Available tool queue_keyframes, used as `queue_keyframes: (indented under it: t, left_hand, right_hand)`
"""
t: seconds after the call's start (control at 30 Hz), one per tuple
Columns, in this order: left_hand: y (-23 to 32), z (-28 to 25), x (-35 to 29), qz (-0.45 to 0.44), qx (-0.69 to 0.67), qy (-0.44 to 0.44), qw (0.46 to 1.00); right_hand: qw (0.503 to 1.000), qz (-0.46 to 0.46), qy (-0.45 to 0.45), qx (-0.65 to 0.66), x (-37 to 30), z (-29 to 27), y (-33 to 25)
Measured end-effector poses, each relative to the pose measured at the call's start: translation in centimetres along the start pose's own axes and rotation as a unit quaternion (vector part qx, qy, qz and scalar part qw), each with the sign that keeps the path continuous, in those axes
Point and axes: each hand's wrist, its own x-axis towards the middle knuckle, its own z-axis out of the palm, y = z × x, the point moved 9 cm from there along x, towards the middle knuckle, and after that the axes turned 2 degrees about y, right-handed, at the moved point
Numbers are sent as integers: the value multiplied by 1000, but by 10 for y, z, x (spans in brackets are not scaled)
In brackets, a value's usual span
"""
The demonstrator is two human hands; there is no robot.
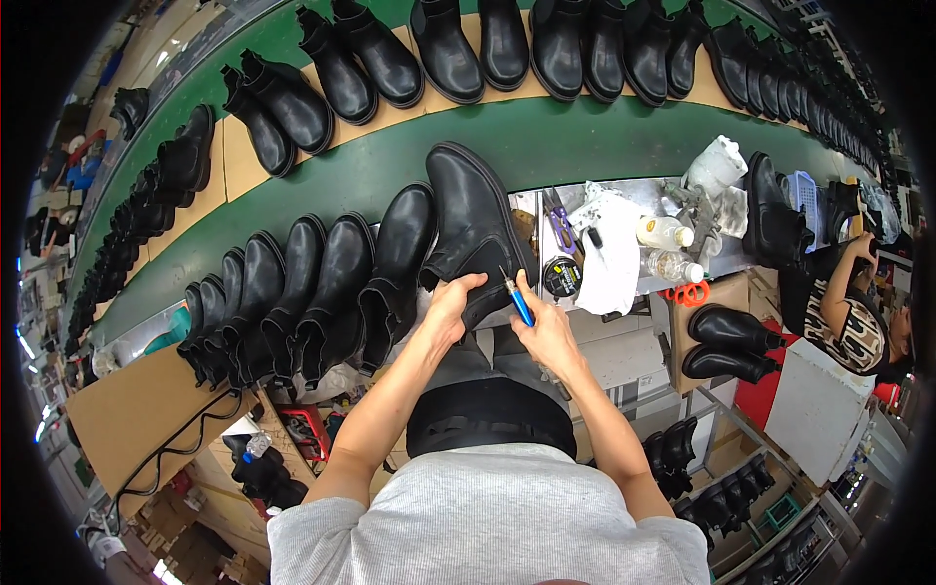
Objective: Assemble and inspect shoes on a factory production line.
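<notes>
A black ankle boot (470,200) is held in front of me, its toe pointing away and its elastic side panel facing up. My left hand (448,306) grips it near the shaft opening, with the thumb laid over the upper. In the fingers of my right hand (548,333) is a slim blue-handled pointed tool (521,304). Its thin tip points at the boot's side close to the elastic panel; whether it touches the leather I cannot tell. My right fingers are closed around the handle, beside the boot's heel end.
Black boots (336,263) line the bench on my left. A green conveyor belt (390,146) carries more boots beyond. To the right lie a white cloth (609,253), purple-handled scissors (561,224), a round black tin (562,277) and clear bottles (673,265). Another person (843,312) works at far right.
</notes>
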Motion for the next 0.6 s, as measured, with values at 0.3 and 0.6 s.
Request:
queue_keyframes:
  t: [0.3,0.6]
  left_hand:
    - [7,4,1,127,39,47,990]
    - [15,49,-7,138,107,-69,982]
  right_hand:
    - [996,-83,0,-26,-26,-30,-7]
    - [905,116,409,-27,-107,-314,104]
